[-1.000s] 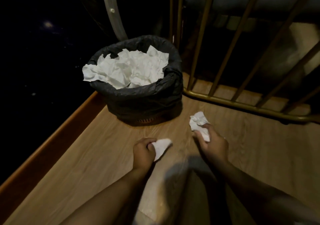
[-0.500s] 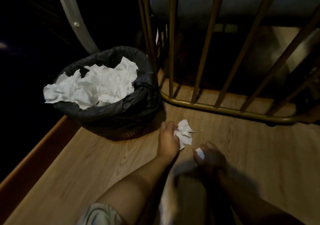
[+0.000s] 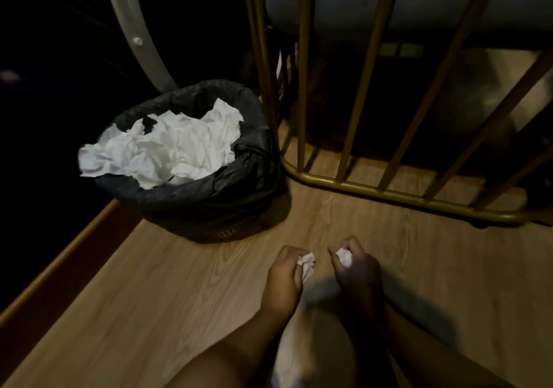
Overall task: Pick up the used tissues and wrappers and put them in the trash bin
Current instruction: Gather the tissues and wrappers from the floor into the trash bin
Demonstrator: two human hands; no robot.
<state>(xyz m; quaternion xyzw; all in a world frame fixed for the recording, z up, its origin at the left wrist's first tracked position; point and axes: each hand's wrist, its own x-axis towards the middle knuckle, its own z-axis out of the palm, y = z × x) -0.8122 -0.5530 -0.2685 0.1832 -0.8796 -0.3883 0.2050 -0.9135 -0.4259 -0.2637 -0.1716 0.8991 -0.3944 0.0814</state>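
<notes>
A trash bin point(image 3: 209, 205) lined with a black bag stands on the wooden floor at the centre left, piled with crumpled white tissues point(image 3: 167, 148). My left hand point(image 3: 284, 280) is closed around a crumpled white tissue point(image 3: 306, 262) low over the floor, below and right of the bin. Close beside it, my right hand point(image 3: 357, 271) grips a second balled white tissue point(image 3: 344, 256). Both hands sit a short way in front of the bin, apart from it.
A gold metal railing point(image 3: 374, 190) with slanted bars runs along the floor to the right of the bin. A pale curved rail point(image 3: 134, 34) rises behind the bin. A raised wooden edge point(image 3: 59, 259) borders the floor on the left, with darkness beyond.
Both hands have closed their tissues into tighter balls and drawn together. The left hand took up the tissue that lay on the floor. The view shifted slightly right.
</notes>
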